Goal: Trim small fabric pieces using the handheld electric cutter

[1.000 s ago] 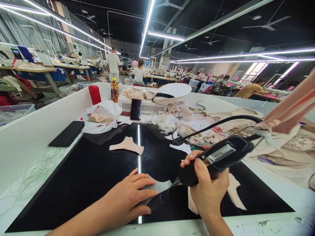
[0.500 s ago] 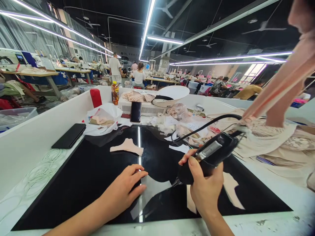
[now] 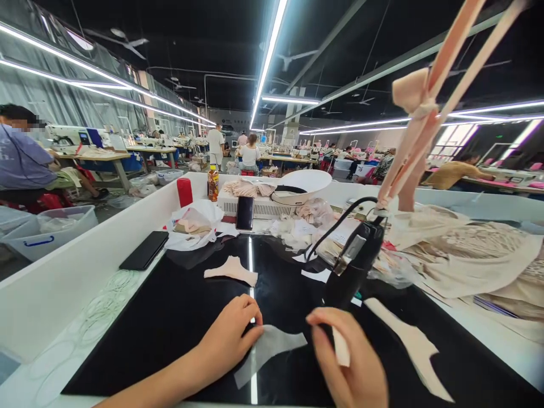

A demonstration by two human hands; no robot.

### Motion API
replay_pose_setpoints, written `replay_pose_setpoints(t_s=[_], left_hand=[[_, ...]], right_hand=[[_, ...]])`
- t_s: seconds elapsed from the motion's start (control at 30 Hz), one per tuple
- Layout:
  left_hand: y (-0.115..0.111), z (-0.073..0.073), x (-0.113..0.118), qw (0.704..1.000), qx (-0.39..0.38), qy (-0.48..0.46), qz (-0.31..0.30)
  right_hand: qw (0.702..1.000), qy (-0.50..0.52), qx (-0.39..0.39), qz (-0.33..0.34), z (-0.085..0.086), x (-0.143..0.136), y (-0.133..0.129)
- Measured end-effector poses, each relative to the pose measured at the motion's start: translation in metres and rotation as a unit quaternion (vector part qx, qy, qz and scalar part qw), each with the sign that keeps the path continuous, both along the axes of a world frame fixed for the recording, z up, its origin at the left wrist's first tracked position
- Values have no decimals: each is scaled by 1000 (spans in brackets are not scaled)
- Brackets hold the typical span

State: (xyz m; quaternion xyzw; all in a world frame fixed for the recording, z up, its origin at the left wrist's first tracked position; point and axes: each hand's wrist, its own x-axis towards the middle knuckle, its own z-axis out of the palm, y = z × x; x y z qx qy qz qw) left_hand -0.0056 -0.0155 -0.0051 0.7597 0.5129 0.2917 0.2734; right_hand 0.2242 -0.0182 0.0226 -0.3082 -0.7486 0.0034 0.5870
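A sheer greyish cut piece [image 3: 272,348] lies on the black glossy board [image 3: 170,323]. My left hand [image 3: 233,331] is at its left end, thumb and forefinger closed on the edge. My right hand [image 3: 352,357] is off the piece's right tip, fingers curved and apart, with a beige cut piece [image 3: 341,347] partly hidden behind them. Just beyond that hand a black corded hand tool [image 3: 357,258] hangs from a knotted pink fabric strip [image 3: 419,119]; its lower end is hard to make out. Two more beige pieces lie on the board, one at the back [image 3: 232,271] and one at the right [image 3: 410,340].
White walls [image 3: 97,249] enclose the table's left and back. A black flat case [image 3: 144,250], a phone [image 3: 245,213], a plastic bag [image 3: 195,224] and a bottle [image 3: 213,183] stand around the board. Fabric piles [image 3: 467,243] fill the right side. Several people sit at sewing tables beyond.
My right hand has let go of the corded tool, which now hangs more upright. My left fingers have closed together at the sheer piece. The view has shifted, showing more of the left side.
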Motion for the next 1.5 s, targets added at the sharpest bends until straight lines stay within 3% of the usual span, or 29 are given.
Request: replay_pose_setpoints(t_s=[0.1, 0.23, 0.33, 0.43, 0.7, 1.0, 1.23, 1.5], left_hand=[[-4, 4, -2, 1000, -10, -19, 8], [-8, 6, -10, 997, -38, -64, 16], [-6, 7, -19, 991, -60, -119, 20], [2, 7, -29, 981, -74, -175, 28], [44, 8, -59, 966, -48, -241, 83], [98, 11, -84, 980, 55, -131, 142], [110, -3, -87, 986, 73, -29, 144], [108, -16, -85, 985, 93, 38, 142]], right_hand=[[986, -147, -70, 21, -28, -12, 7], [974, -169, -131, 79, -54, -28, 23], [954, -155, -232, 110, -55, -38, 27], [933, -132, -308, 131, -43, -48, 28], [957, -112, -246, 105, -21, -84, 60], [964, -187, -189, -19, -24, -121, 105], [952, -257, -144, -82, -38, -131, 119], [943, -290, -127, -101, -45, -132, 121]])
